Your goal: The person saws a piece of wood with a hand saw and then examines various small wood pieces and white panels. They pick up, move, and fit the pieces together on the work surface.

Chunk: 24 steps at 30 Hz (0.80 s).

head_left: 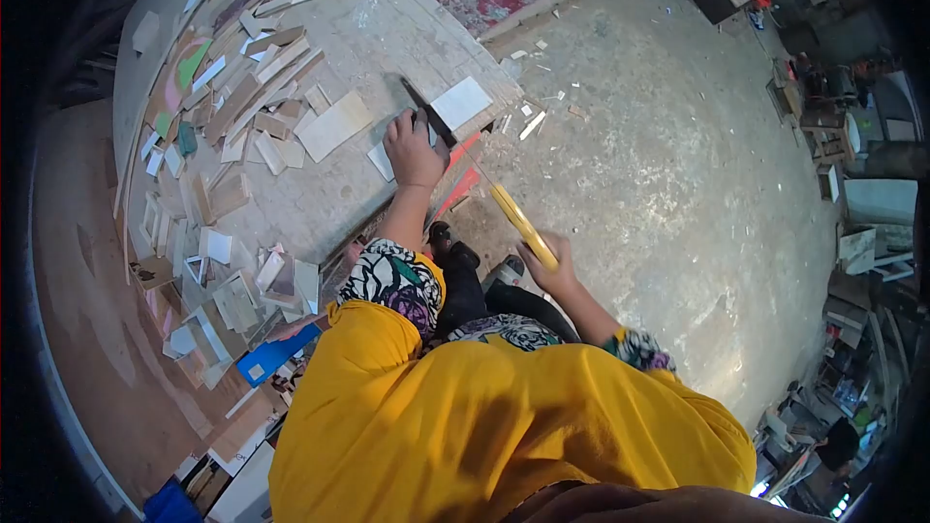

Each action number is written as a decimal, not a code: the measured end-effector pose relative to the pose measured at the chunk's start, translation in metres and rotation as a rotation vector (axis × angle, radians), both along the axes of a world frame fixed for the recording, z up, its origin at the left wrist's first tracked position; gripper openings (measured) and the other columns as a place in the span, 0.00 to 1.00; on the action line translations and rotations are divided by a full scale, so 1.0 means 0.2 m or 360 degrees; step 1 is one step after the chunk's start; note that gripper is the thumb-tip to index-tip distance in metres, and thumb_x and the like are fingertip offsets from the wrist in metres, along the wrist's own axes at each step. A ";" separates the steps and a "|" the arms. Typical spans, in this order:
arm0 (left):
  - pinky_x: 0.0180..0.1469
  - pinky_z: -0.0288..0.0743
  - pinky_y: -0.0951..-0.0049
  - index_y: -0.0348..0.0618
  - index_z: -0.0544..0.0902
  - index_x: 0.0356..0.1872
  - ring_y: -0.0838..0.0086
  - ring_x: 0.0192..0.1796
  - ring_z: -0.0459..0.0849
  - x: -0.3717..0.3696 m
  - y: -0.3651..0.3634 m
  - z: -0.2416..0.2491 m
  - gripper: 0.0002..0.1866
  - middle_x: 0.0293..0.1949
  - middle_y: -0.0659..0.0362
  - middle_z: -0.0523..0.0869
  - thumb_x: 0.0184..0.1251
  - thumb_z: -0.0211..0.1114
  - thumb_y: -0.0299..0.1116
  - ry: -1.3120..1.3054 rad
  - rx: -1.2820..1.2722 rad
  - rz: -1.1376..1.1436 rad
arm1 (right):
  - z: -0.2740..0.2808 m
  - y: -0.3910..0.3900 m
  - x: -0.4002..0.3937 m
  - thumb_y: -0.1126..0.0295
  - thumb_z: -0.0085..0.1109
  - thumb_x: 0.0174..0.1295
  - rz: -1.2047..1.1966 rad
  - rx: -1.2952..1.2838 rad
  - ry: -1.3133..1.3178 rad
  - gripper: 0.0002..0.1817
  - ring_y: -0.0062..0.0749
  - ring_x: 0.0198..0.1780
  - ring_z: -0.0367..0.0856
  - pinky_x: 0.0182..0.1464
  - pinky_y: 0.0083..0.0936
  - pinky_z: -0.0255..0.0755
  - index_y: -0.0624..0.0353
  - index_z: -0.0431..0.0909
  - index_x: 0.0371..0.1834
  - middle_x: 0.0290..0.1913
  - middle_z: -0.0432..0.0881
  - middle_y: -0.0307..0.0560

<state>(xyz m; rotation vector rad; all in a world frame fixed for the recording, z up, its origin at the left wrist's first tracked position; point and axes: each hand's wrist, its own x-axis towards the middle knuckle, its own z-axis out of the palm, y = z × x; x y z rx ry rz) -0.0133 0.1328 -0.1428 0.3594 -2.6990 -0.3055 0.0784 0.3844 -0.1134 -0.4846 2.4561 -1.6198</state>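
In my right hand [550, 263] is the yellow handle of a handsaw [523, 225], fingers closed around it. The saw's narrow dark blade [426, 108] reaches away from me, across a white board [460, 103] near the corner of the workbench [320, 189]. My left hand [415, 150] presses on the same board, just left of the blade, with its fingers bent. Part of the board lies hidden beneath that hand. Whether the saw teeth have cut into the wood cannot be made out.
Wood offcuts [266, 87] lie heaped on the bench's left side, with a plywood piece [335, 126] nearer my left hand. Small scraps [532, 124] dot the concrete floor [659, 165]. A blue object [278, 355] sits near the bench's front edge. Clutter lines the far right.
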 end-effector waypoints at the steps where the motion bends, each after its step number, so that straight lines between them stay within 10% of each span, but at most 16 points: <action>1: 0.58 0.62 0.60 0.39 0.78 0.47 0.58 0.55 0.68 0.01 0.00 0.00 0.25 0.50 0.54 0.72 0.42 0.65 0.35 -0.0038 0.0064 -0.0019 | 0.01 0.07 0.08 0.72 0.60 0.53 0.0005 0.0038 0.0043 0.09 0.48 0.20 0.73 0.23 0.34 0.64 0.61 0.72 0.19 0.18 0.71 0.54; 24: 0.58 0.62 0.60 0.39 0.77 0.48 0.59 0.56 0.68 -0.02 -0.03 -0.01 0.28 0.51 0.54 0.72 0.39 0.66 0.35 -0.0148 0.0084 0.0035 | -0.05 -0.24 -0.24 0.71 0.61 0.53 0.0096 -0.0015 0.0148 0.11 0.42 0.18 0.72 0.23 0.31 0.64 0.61 0.72 0.18 0.17 0.70 0.53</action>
